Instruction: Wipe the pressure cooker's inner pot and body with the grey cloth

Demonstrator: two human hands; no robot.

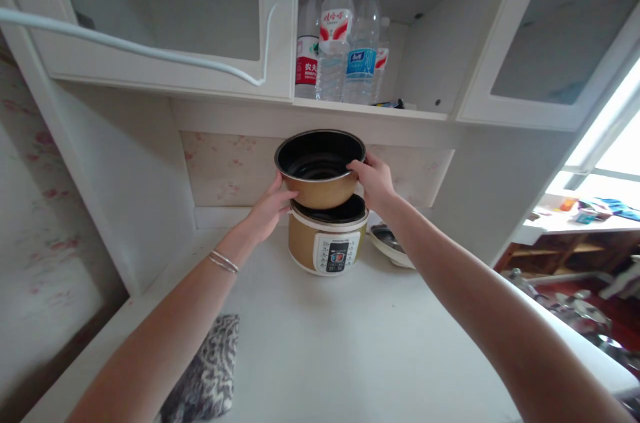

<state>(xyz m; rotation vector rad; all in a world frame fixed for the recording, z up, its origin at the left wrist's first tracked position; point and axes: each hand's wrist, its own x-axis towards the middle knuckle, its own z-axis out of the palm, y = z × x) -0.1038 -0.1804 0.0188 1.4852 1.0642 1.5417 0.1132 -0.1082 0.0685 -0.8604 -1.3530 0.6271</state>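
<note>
Between my hands is a gold inner pot (320, 193) with a dark inside, held just above a gold and white electric cooker (303, 239). My left hand (270, 209) supports the pot at its left side. On the right, my right hand (374, 179) grips the rim, its thumb over the edge. The cooker's dark opening shows partly beneath the pot, and its control panel faces me. Behind my right forearm, a lid (387, 246) lies on the white counter (320, 336), partly hidden.
Several plastic bottles (334, 63) stand on the cabinet shelf overhead. A white cable (150, 53) hangs across the cabinet front. A grey patterned cloth (215, 369) lies on the counter under my left forearm. Beyond the right edge, a cluttered ledge (590, 219) sits by the window.
</note>
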